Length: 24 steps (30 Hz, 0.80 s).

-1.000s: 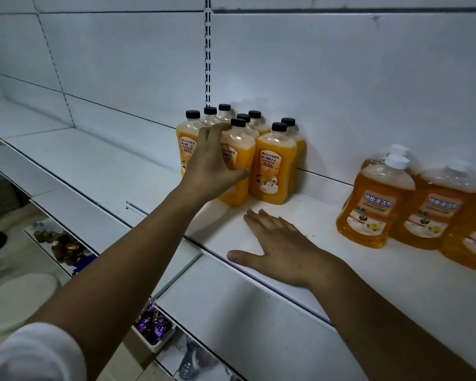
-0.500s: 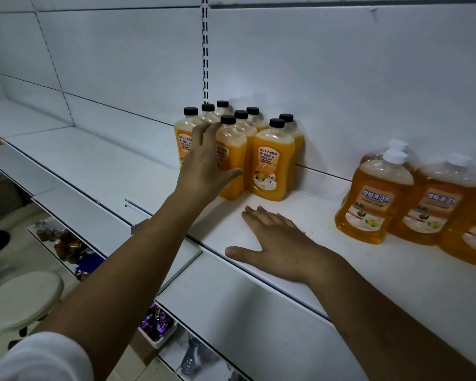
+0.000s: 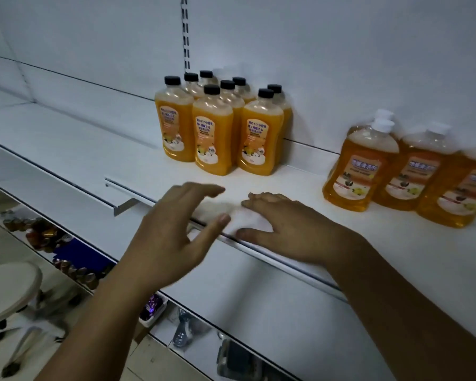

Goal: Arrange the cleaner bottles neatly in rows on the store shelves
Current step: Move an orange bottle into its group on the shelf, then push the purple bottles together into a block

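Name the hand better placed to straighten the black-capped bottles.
Left, probably. The left hand hovers free, fingers open, in front of the black-capped bottles; the right hand rests on the shelf.

black-cap bottles (image 3: pixel 213 133), 12 o'clock: orange liquid, orange labels with white base | white-cap bottles (image 3: pixel 360 166), 3 o'clock: amber liquid, orange-and-white labels | shelf (image 3: pixel 94 149): white | wall (image 3: pixel 313 50): pale grey-white | stool (image 3: pixel 8 287), 8 o'clock: cream seat, black feet
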Tool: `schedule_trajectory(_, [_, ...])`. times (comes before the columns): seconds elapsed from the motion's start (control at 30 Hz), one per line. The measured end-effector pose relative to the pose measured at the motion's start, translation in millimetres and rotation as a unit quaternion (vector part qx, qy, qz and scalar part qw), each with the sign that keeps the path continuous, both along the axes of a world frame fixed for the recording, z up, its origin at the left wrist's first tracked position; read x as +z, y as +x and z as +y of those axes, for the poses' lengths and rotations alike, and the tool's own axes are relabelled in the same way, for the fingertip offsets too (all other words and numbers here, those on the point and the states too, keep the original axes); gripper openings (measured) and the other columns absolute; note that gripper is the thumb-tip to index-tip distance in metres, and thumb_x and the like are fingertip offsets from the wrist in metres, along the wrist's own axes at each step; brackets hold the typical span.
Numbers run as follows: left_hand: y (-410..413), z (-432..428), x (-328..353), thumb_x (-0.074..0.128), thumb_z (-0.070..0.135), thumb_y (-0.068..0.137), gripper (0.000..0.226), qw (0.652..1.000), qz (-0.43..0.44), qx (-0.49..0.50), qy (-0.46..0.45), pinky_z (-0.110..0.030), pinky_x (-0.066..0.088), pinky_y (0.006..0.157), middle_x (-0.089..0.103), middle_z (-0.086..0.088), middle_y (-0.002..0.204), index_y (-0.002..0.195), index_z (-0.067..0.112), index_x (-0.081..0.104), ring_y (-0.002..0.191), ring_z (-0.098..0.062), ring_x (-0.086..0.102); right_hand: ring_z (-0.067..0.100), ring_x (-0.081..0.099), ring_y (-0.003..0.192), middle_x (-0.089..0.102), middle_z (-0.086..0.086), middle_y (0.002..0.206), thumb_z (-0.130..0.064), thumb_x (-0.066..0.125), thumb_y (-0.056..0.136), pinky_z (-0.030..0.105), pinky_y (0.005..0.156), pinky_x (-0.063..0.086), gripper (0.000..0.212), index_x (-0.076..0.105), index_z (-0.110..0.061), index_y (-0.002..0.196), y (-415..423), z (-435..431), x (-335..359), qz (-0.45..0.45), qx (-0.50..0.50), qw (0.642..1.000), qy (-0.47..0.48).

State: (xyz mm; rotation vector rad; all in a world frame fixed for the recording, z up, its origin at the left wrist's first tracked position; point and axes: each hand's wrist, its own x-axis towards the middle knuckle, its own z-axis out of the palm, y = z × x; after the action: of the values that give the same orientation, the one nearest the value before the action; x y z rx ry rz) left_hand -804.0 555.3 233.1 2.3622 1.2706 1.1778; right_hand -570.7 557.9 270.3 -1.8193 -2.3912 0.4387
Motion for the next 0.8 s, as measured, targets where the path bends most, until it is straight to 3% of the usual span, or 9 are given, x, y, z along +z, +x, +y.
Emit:
schedule_trajectory(0.17, [31.8,-38.3,-23.0,0.055,0.062,0.098,0.051,0.995,0.03,-0.098,-0.011,-0.028,0.048,0.101,0.062,0.02,0.13,0.14,0.034,0.059,0.121,-0.002,0.058,-0.002,0.029,0.151,0.037,-0.023,0.162,-0.075,0.045,0.091,0.031,0.126,0.028,0.071,0.045,-0.04,0.153,48.4,-85.8,-7.0,0.033,-0.065,0.997,0.037])
schedule_trajectory(0.3, [78.9,-61.4,-29.2,0.057,0.06,0.098,0.049,0.982,0.042,-0.184,-0.002,-0.034,0.047,0.105,0.065,0.018,0.13,0.138,0.033,0.061,0.122,-0.006,0.06,-0.009,0.043,0.134,0.052,-0.026,0.146,-0.078,0.043,0.092,0.017,0.112,0.032,0.065,0.055,-0.042,0.144,92.1,-170.5,-18.1,0.057,-0.158,0.981,0.099])
schedule_trajectory(0.43, [134.1,-93.6,-26.6,0.059,0.055,0.099,0.047,0.961,0.05,-0.269,0.035,-0.03,0.043,0.107,0.067,0.014,0.129,0.136,0.028,0.064,0.122,-0.009,0.061,-0.005,0.047,0.134,0.056,-0.021,0.143,-0.066,0.049,0.096,0.019,0.112,0.037,0.056,0.059,-0.036,0.142,127.1,-255.6,-30.0,0.048,-0.231,0.96,0.149])
schedule_trajectory(0.57, [195.3,-144.9,-29.9,0.064,0.047,0.099,0.04,0.933,0.033,-0.354,0.053,-0.032,0.047,0.101,0.068,0.012,0.127,0.131,0.024,0.069,0.118,-0.011,0.063,-0.004,0.049,0.133,0.056,-0.025,0.137,-0.063,0.05,0.099,0.017,0.11,0.039,0.043,0.056,-0.042,0.136,164.4,-351.2,-40.4,0.069,-0.312,0.929,0.187])
schedule_trajectory(0.63, [224.4,-174.8,-35.0,0.065,0.045,0.1,0.037,0.922,0.007,-0.385,0.041,-0.032,0.051,0.095,0.069,0.012,0.124,0.128,0.023,0.07,0.115,-0.009,0.064,-0.002,0.051,0.131,0.058,-0.022,0.135,-0.063,0.05,0.099,0.02,0.108,0.04,0.045,0.054,-0.042,0.139,183.4,-395.1,-50.8,0.072,-0.351,0.914,0.19])
schedule_trajectory(0.7, [254.5,-205.7,-42.4,0.063,0.046,0.1,0.036,0.914,0.006,-0.404,0.027,-0.031,0.053,0.09,0.067,0.015,0.124,0.128,0.025,0.07,0.115,-0.007,0.063,-0.002,0.049,0.129,0.055,-0.025,0.135,-0.067,0.048,0.098,0.014,0.106,0.036,0.047,0.054,-0.045,0.139,204.3,-437.3,-63.2,0.069,-0.39,0.901,0.179])
schedule_trajectory(0.8, [298.6,-253.7,-53.8,0.06,0.051,0.1,0.036,0.914,0.037,-0.404,0.0,-0.03,0.053,0.092,0.061,0.025,0.123,0.128,0.031,0.068,0.116,0.0,0.059,-0.002,0.047,0.127,0.051,-0.028,0.136,-0.073,0.042,0.096,0.018,0.104,0.036,0.051,0.053,-0.048,0.139,238.3,-493.3,-79.6,0.069,-0.434,0.886,0.151])
